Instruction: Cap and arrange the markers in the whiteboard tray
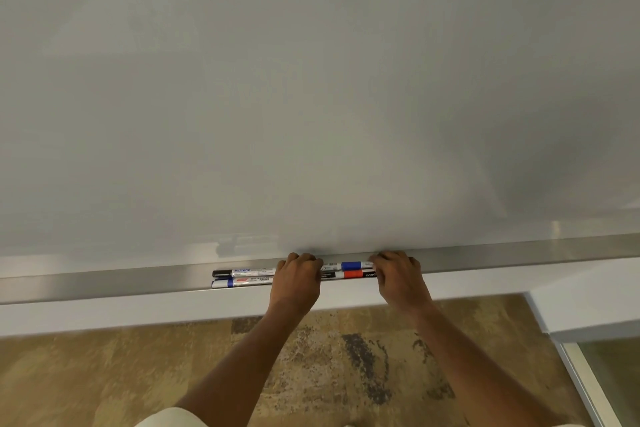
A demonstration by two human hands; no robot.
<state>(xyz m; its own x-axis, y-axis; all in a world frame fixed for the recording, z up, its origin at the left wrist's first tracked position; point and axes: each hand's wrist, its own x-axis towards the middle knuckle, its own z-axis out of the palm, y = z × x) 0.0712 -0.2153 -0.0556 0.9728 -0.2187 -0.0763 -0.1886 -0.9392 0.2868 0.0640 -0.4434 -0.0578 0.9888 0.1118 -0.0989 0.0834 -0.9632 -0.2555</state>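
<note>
Several markers lie end to end in two rows in the metal whiteboard tray [104, 282]. At the left, a black-capped marker [242, 272] lies behind a blue-capped marker [240, 282]. Between my hands, a marker with a blue band [348, 266] lies behind a black marker with a red band [349, 274]. My left hand [298, 282] rests curled over the tray where the left and right markers meet. My right hand [398, 276] covers the right ends of the right-hand markers, fingers curled on them. Whether either hand grips a marker is hidden.
The blank whiteboard [311, 97] fills the upper view. Below the tray runs a white ledge [138, 314], with mottled brown floor [104, 378] beneath. A white frame [575, 367] stands at the lower right. The tray stretches bare to the left and right of the markers.
</note>
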